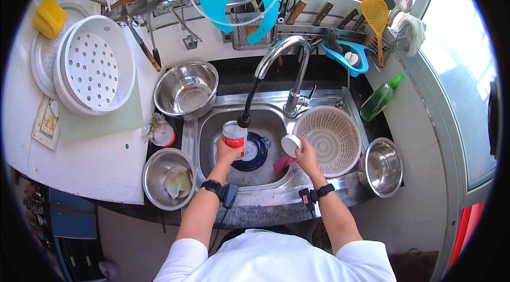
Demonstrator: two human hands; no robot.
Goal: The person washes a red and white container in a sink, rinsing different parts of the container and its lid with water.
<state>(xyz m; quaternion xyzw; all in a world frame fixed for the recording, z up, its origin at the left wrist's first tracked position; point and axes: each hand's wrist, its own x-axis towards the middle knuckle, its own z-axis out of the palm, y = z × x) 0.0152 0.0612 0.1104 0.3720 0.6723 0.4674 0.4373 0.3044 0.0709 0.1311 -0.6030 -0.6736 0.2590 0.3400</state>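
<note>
My left hand (229, 152) is closed around a see-through jar with a red label (234, 132), held upright over the sink (212, 167). The nozzle of the chrome faucet (258, 72) hangs at the jar's upper right edge; I cannot tell whether water runs. Between thumb and fingers, my right hand (307, 155) grips a white round lid (290, 145) above the sink's right side. A dark pink cloth (283, 164) hangs just below that hand; whether the fingers touch it is hidden. Under the jar, a dark blue round piece with a pale middle (254, 153) lies on the sink floor.
A beige colander (340, 141) stands right of the sink, with a steel bowl (381, 167) beyond. Left are a large steel bowl (187, 89) and a smaller one (154, 175) holding a pale cloth. A green bottle (380, 100) leans at the right wall.
</note>
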